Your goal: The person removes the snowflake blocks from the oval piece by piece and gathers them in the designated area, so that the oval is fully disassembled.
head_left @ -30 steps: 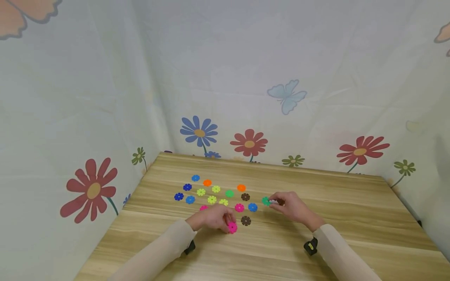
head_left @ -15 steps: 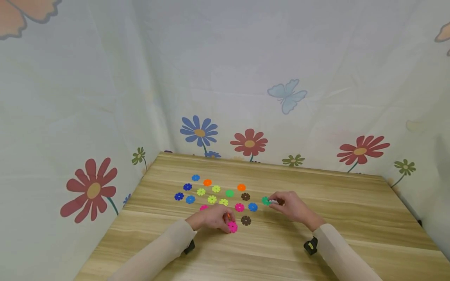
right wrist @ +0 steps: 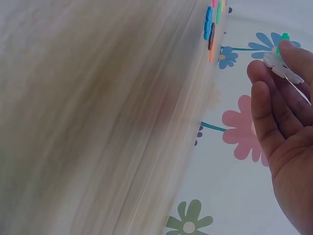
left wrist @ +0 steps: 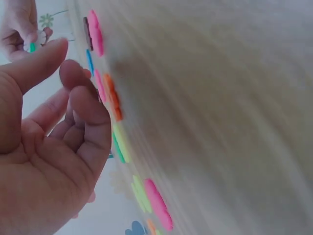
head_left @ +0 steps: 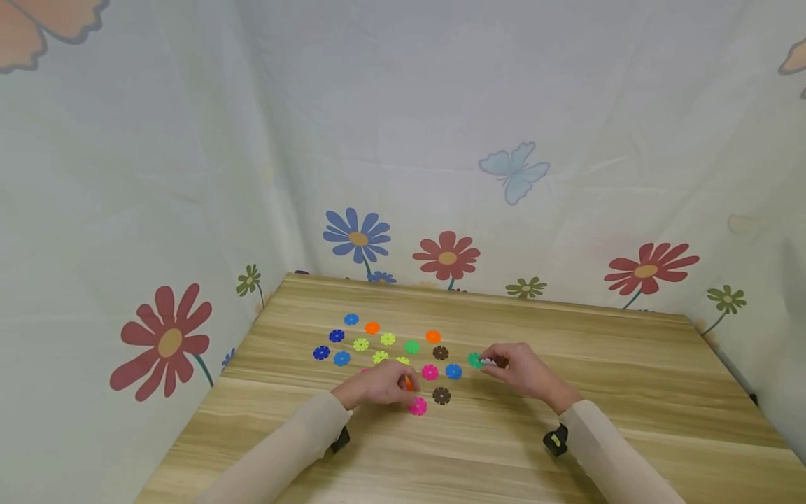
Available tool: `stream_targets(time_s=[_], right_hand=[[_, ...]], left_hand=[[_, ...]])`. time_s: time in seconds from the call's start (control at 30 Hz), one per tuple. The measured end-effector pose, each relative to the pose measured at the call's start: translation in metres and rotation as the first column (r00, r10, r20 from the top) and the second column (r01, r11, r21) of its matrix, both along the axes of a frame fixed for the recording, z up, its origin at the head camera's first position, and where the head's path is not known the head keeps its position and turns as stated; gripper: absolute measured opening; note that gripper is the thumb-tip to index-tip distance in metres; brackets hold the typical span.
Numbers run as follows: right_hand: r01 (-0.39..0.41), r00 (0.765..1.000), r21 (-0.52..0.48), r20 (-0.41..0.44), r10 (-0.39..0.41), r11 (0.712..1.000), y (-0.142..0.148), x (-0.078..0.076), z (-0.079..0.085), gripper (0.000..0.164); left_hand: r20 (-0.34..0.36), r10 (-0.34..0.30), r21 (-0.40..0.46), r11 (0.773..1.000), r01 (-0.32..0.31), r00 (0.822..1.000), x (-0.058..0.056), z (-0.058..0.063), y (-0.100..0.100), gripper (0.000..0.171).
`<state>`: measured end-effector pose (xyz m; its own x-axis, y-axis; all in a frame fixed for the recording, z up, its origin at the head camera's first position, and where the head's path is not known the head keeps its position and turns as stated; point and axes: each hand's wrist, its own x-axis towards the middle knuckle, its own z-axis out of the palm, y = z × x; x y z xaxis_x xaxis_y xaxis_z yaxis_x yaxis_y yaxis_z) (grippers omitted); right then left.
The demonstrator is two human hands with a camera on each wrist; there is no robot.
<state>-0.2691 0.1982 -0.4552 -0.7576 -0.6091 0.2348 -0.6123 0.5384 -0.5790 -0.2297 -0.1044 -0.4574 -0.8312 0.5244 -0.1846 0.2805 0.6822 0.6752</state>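
Note:
My right hand (head_left: 522, 367) pinches a white flower-shaped interlocking disc with a green disc (head_left: 475, 360) joined to it, held above the table. In the right wrist view, the white disc (right wrist: 279, 67) sits between thumb and fingertips. My left hand (head_left: 384, 383), fingers loosely bent and holding nothing, hovers over the table. By its fingertips, a pink disc (head_left: 418, 406) lies flat. An orange disc (left wrist: 112, 97) lies just beyond the left fingers in the left wrist view; in the head view the hand partly covers it and another pink disc.
Several more discs lie spread to the left and middle of the wooden table (head_left: 567, 448): blue, dark blue, yellow, orange, green, pink and brown, such as a brown disc (head_left: 441, 396). A flower-printed curtain (head_left: 535, 105) stands behind the table.
My left fingers have lifted off the pink disc and drawn slightly up and back, uncovering more of the orange disc. The right hand stays almost still with its joined discs.

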Motion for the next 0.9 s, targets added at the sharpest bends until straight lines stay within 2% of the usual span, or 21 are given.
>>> stream_targets(time_s=[0.13, 0.23, 0.33, 0.47, 0.6, 0.67, 0.77, 0.9], right_hand=[[-0.011, 1.0, -0.009, 0.0, 0.011, 1.0, -0.003, 0.001, 0.001, 0.01], [-0.018, 1.0, -0.015, -0.009, 0.018, 1.0, -0.007, 0.002, 0.002, 0.01], [-0.03, 0.999, -0.023, -0.016, 0.029, 0.999, -0.011, 0.002, 0.0, 0.01], [-0.056, 0.998, -0.043, -0.021, 0.055, 0.997, -0.016, 0.0, -0.002, 0.011], [-0.066, 0.998, -0.062, -0.018, 0.065, 0.996, -0.019, 0.0, -0.003, 0.01], [-0.064, 0.998, -0.068, -0.002, 0.064, 0.996, -0.02, 0.0, -0.004, 0.009], [-0.069, 0.998, -0.074, 0.01, 0.07, 0.995, -0.021, -0.001, -0.005, 0.008], [-0.072, 0.997, -0.081, 0.015, 0.073, 0.994, -0.021, -0.002, -0.005, 0.01]], left_hand=[[-0.02, 0.045, 0.045, 0.998, -0.044, 0.999, -0.003, 0.001, 0.007, 0.01], [0.02, 0.107, 0.105, 0.989, -0.108, 0.994, -0.004, 0.004, 0.018, 0.019], [0.072, 0.176, 0.169, 0.968, -0.186, 0.982, -0.006, 0.01, 0.03, 0.025], [0.144, 0.233, 0.261, 0.929, -0.263, 0.962, -0.01, 0.012, 0.043, 0.027], [0.24, 0.237, 0.351, 0.883, -0.311, 0.942, -0.016, 0.008, 0.05, 0.029], [0.266, 0.23, 0.384, 0.866, -0.321, 0.936, -0.018, 0.007, 0.053, 0.028], [0.28, 0.222, 0.408, 0.853, -0.325, 0.934, -0.02, 0.007, 0.057, 0.024], [0.272, 0.219, 0.414, 0.853, -0.319, 0.937, -0.02, 0.009, 0.061, 0.022]])
